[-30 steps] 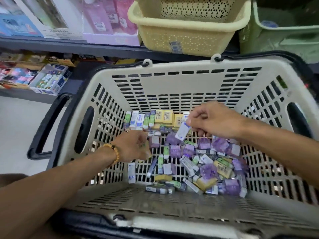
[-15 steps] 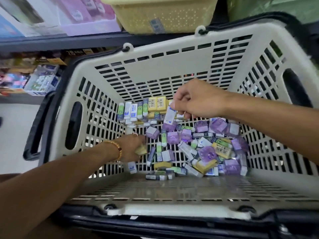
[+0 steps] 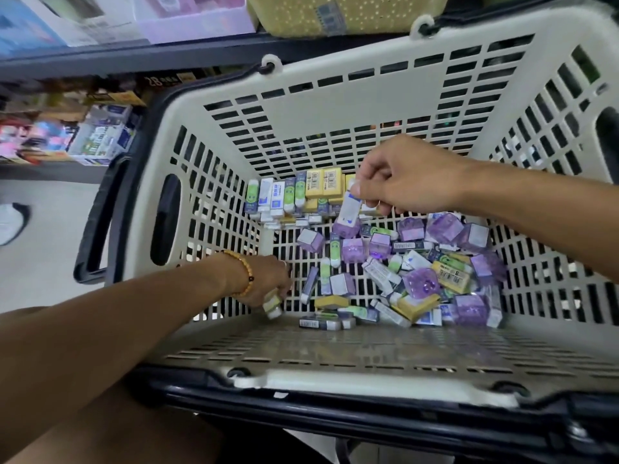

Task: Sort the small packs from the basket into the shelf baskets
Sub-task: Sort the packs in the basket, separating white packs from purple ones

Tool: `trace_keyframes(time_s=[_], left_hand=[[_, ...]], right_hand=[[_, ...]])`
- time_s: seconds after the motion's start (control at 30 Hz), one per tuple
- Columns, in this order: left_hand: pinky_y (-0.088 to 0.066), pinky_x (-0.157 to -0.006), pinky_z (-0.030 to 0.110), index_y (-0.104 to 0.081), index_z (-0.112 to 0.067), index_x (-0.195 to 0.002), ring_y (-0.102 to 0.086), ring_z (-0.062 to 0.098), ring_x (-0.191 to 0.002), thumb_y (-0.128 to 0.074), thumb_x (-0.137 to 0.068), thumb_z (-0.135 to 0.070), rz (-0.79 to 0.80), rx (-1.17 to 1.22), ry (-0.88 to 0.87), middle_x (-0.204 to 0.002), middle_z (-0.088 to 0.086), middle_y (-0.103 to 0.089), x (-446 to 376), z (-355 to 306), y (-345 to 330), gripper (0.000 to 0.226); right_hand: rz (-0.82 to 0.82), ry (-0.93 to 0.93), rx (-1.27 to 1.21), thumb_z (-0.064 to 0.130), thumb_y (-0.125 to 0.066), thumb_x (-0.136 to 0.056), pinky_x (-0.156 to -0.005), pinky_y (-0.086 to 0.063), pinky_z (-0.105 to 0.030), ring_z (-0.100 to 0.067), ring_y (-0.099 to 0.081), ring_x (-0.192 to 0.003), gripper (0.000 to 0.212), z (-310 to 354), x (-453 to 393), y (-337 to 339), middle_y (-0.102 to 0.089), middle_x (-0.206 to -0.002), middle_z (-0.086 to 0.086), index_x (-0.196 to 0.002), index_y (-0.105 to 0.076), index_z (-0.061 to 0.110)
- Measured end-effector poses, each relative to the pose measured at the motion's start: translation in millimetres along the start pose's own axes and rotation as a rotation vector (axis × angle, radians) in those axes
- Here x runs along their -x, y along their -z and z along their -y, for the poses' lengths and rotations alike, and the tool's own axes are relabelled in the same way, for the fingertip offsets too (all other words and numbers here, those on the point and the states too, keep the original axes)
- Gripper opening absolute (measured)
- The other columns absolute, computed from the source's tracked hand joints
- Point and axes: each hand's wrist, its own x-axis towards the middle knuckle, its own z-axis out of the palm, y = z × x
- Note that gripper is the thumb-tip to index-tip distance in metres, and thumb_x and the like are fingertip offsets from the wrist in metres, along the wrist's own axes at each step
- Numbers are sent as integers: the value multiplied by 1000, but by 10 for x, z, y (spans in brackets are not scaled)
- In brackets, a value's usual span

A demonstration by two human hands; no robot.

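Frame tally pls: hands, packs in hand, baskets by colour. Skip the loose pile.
Hands: 2, left hand and right hand
Packs in hand: 2, pale pack gripped by the left, white-blue pack pinched by the right
Cream basket: 1
Yellow basket: 1
Total: 6

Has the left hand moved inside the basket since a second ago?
Yes. The left hand has dropped toward the basket's near wall, gripping small packs.
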Motion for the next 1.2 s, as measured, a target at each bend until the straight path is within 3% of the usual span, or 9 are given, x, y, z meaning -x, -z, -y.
trace_keyframes(time_s=[0.17, 0.3, 0.37, 0.5, 0.57, 0.77, 0.9, 1.0, 1.2], left_hand=[[-40, -68, 22, -48, -34, -101, -56, 8, -87, -68, -87, -30, -21, 565, -19, -95, -8, -56, -28, -108, 32, 24], [-45, -63, 16, -55, -21, -119, -57, 6, -73, -71, -86, -21, -84, 875, -39, -84, -6, -59, -103, -328, -32, 36], [-48, -64, 15, -56, -24, -120, -58, 5, -74, -71, -86, -18, -88, 969, -62, -87, -5, -59, -116, -367, -43, 38], [-46, -98, 34, -47, -31, -133, -55, 13, -103, -70, -85, -18, -32, 845, -109, -116, -3, -52, -142, -444, -34, 55], [-47, -95, 38, -43, -30, -137, -55, 16, -102, -69, -83, -17, 33, 836, -112, -117, -1, -52, -175, -464, -21, 61], [-37, -90, 20, -47, -38, -135, -47, 4, -109, -75, -79, -16, 91, 802, -155, -133, -10, -47, -231, -391, 10, 66], [-39, -88, 11, -48, -39, -137, -46, 6, -123, -77, -78, -16, 129, 843, -205, -144, -8, -46, -237, -356, 24, 69], [-41, -101, 33, -46, -44, -136, -30, 19, -141, -72, -83, -12, 245, 923, -217, -157, -4, -25, -226, -373, 78, 68], [-54, -78, 31, -42, -47, -139, -23, 23, -144, -75, -81, -11, 370, 906, -203, -161, -9, -7, -297, -464, 232, 76]], right_hand=[[-19, 6, 13, 28, -61, -95, -48, -47, -15, -10, -71, -64, 21, -35, -43, 10, -72, -75, -3, -87, -69, 11], [-16, 14, 15, 28, -61, -95, -54, -50, -22, -11, -70, -63, 22, -42, -63, 10, -73, -78, -6, -87, -70, 10], [-14, 13, 22, 29, -61, -95, -53, -51, -21, -15, -71, -66, 23, -39, -71, 5, -73, -78, -7, -88, -70, 9], [-23, 9, 21, 28, -61, -96, -52, -50, -20, -11, -70, -63, 21, -29, -88, -1, -73, -77, -4, -88, -69, 10], [-22, 11, 19, 28, -61, -96, -54, -51, -22, -12, -70, -64, 21, -30, -92, -3, -72, -76, -3, -88, -69, 11], [-16, 11, 24, 29, -62, -95, -56, -53, -23, -10, -70, -62, 20, -58, -117, -17, -69, -69, 2, -85, -67, 12], [-6, 5, 33, 30, -62, -95, -57, -54, -23, -14, -71, -66, 21, -60, -144, -45, -72, -74, -2, -86, -68, 12], [5, -1, 21, 29, -61, -95, -59, -56, -25, -15, -71, -66, 22, -66, -152, -57, -73, -76, -5, -86, -68, 10], [29, -5, 26, 26, -61, -96, -58, -50, -24, -13, -67, -62, 21, -81, -158, -85, -73, -77, -12, -88, -68, 8]])
